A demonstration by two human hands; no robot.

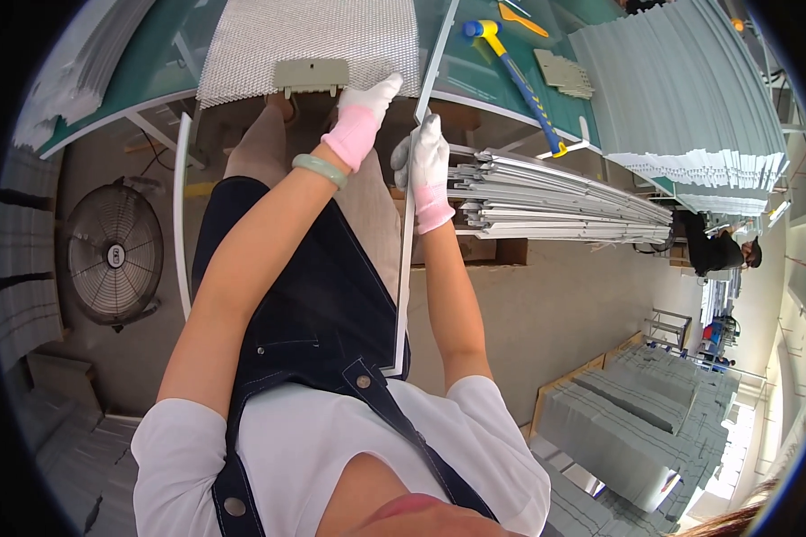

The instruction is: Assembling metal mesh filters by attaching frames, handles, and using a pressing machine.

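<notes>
My left hand [372, 106], in a white glove with a pink cuff, lies at the near edge of a silvery mesh sheet [309, 36]. Its fingers are stretched out, and nothing shows in its grasp. Just left of it, an olive-green plastic piece [311, 75] with small feet rests over the mesh edge. My right hand [426, 161], gloved alike, closes round a long, thin white metal strip [405, 268]. That strip runs from the table toward my chest and has a bent corner at its near end.
Right of the mesh lie a blue-and-yellow mallet [515, 76] and several stacked olive plastic pieces [564, 73]. Bundled metal profiles [564, 199] jut beside my right hand. Grey sheets [681, 89] are piled far right. A fan [114, 254] stands left; a person [716, 246] is farther off.
</notes>
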